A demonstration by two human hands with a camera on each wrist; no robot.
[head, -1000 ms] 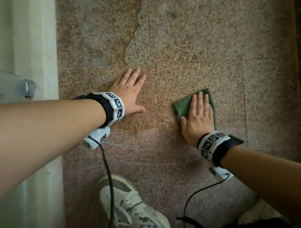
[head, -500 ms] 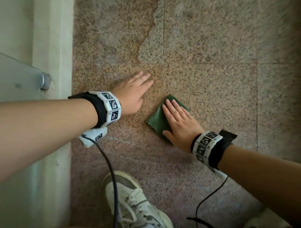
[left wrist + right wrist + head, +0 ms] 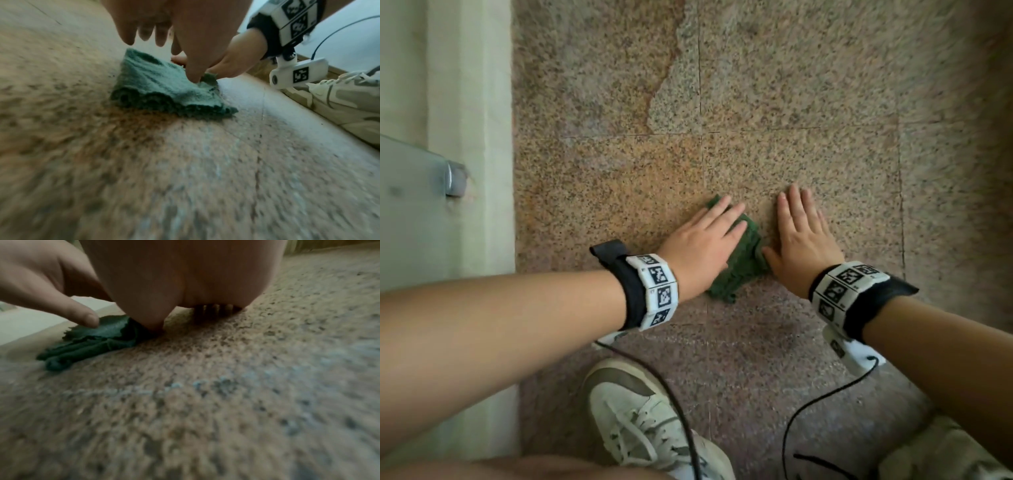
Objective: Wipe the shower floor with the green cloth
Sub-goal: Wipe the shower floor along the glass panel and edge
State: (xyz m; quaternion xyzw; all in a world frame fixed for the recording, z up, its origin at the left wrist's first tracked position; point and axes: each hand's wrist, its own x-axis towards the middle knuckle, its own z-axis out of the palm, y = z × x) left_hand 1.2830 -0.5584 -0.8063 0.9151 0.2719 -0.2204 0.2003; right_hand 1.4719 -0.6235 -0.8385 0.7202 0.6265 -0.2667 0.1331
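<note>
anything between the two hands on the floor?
Yes: the green cloth. In the head view it lies bunched on the floor, partly under the left hand, its right edge touching the thumb of the right hand.

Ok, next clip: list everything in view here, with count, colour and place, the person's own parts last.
Crumpled green cloth: one, dark green, on the floor between the hands.
Speckled granite shower floor: pinkish-brown tiles, fills the view.
White threshold strip: one, along the left edge.
Glass panel with metal clamp: one, far left.
Sneaker: one in full view, off-white with brown toe, bottom centre.
Wrist bands: two, black with white markers, cabled.
Left hand: flat on the cloth.
Right hand: flat on the floor, thumb against the cloth.
</note>
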